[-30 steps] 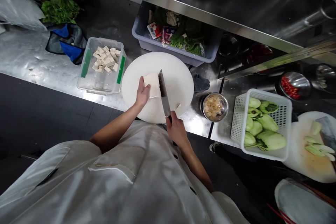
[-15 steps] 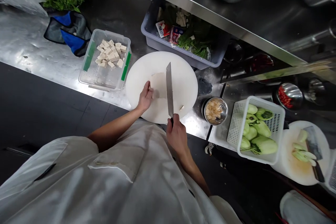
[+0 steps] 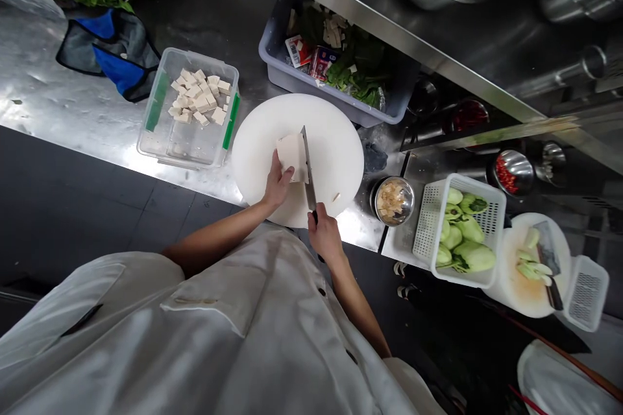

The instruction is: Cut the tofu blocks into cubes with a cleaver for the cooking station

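Note:
A pale block of tofu [image 3: 292,150] rests on the round white cutting board [image 3: 341,142] in front of me. My left hand [image 3: 278,185] grips its near left corner, thumb on the near side and fingers at the left edge. My right hand [image 3: 325,235] is wrapped round the dark handle of a kitchen knife [image 3: 310,185]. The blade stands along the block's right side, edge-on to my view, and seems to touch it. A small scrap [image 3: 336,197] lies near the board's right edge. Left of the board, a clear plastic container [image 3: 168,136] holds tofu cubes [image 3: 199,97].
Behind the board stands a grey-blue bin [image 3: 311,87] with greens and packets. A metal bowl [image 3: 394,201] of pale pieces, a white basket [image 3: 426,233] of green vegetables and a second board [image 3: 516,292] with a knife are rightward. Another person's shoes [image 3: 400,269] show below.
The knife has moved left, its blade now against the tofu's right side. My left hand has shifted slightly right and closed on the block, which shows more clearly. The view has shifted slightly.

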Available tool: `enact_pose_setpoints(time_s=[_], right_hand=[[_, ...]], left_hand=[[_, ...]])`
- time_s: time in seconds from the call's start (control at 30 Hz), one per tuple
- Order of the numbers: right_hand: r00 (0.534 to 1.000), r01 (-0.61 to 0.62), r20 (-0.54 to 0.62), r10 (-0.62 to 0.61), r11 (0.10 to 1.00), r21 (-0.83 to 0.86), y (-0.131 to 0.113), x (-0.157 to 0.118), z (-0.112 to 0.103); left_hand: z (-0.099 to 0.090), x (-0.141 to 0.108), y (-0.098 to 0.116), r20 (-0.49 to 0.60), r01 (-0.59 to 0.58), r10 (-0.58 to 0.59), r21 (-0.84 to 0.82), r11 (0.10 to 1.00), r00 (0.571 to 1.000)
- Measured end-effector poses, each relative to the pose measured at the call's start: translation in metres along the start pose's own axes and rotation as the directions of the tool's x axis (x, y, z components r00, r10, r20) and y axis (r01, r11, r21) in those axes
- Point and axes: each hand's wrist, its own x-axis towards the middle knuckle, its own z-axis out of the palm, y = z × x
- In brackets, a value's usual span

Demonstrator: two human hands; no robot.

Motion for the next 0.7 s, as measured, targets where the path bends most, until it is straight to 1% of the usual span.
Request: enact_pose_setpoints(time_s=[0.1, 0.2, 0.27, 0.37, 0.43, 0.5, 0.6, 0.7], right_hand=[[1.000, 0.003, 0.001, -0.003, 0.999, 0.033, -0.001, 0.000, 0.001], [1.000, -0.006, -0.029, 0.008, 0.999, 0.048, 0.000, -0.005, -0.010], [0.997, -0.020, -0.072, 0.024, 0.998, 0.057, -0.005, -0.015, -0.019], [0.992, -0.025, -0.122, 0.033, 0.997, 0.071, -0.022, -0.035, -0.030], [0.995, -0.004, -0.100, 0.011, 0.998, 0.065, -0.036, -0.044, -0.032], [0.999, 0.010, -0.046, -0.008, 0.999, 0.040, -0.050, -0.046, -0.031], [0.999, -0.015, 0.032, 0.015, 1.000, -0.012, -0.065, -0.042, -0.025], [0.996, -0.029, 0.085, 0.033, 0.999, -0.044, -0.072, -0.039, -0.020]], left_hand=[[0.003, 0.000, -0.001, 0.008, 0.004, -0.004, 0.007, 1.000, 1.000], [0.001, 0.002, -0.009, 0.011, -0.004, 0.004, 0.019, 1.000, 1.000], [-0.006, 0.005, -0.015, 0.025, -0.031, 0.031, 0.023, 0.999, 0.999], [-0.021, 0.013, -0.021, 0.031, -0.100, 0.099, 0.055, 0.993, 0.995], [-0.030, 0.018, -0.021, 0.029, -0.153, 0.150, 0.101, 0.983, 0.988], [-0.034, 0.020, -0.016, 0.037, -0.205, 0.202, 0.141, 0.969, 0.979], [-0.032, 0.017, -0.008, 0.044, -0.259, 0.255, 0.172, 0.950, 0.966], [-0.030, 0.013, -0.005, 0.040, -0.274, 0.271, 0.183, 0.944, 0.962]])
